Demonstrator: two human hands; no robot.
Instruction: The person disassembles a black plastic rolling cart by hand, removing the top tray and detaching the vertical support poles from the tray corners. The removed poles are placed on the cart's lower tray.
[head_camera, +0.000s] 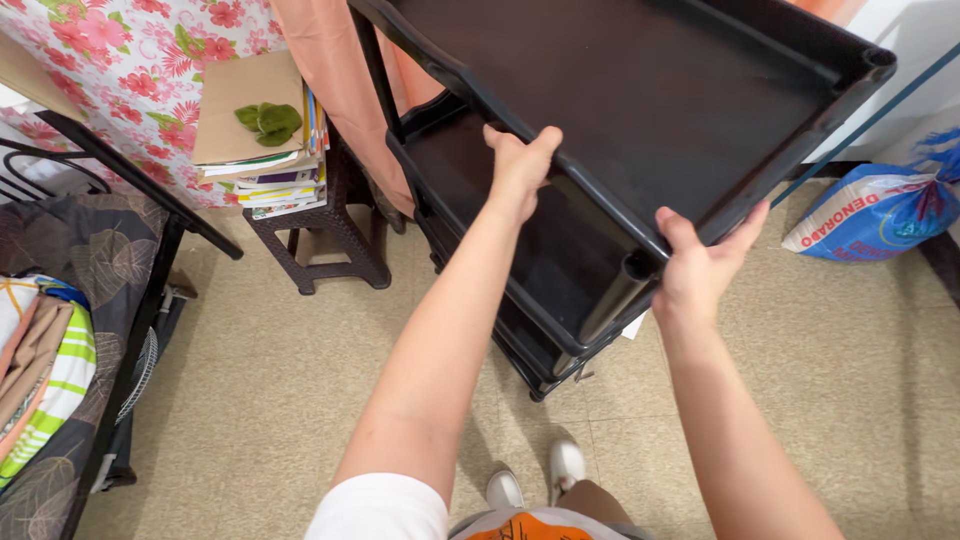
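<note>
Both hands clamp one black tray's (640, 90) near edge: left hand (518, 165) mid-rim, right hand (700, 265) at the corner. It tilts, long axis running from upper left to lower right, above two lower trays (540, 260).

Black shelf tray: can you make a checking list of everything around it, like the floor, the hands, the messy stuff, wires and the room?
Surface: beige tiled floor, bare around the person's white shoes.
Job's things: top black tray held tilted above the lower black trays of a shelf rack; a post socket shows at its near corner.
Clutter: stack of books and a brown envelope on a dark woven stool; folded clothes at left; blue and white sack at right.
Grippers: left hand grips the tray's near rim; right hand grips its near corner.
Cables: nothing seen.
Surroundings: floral cloth, peach curtain.
</note>
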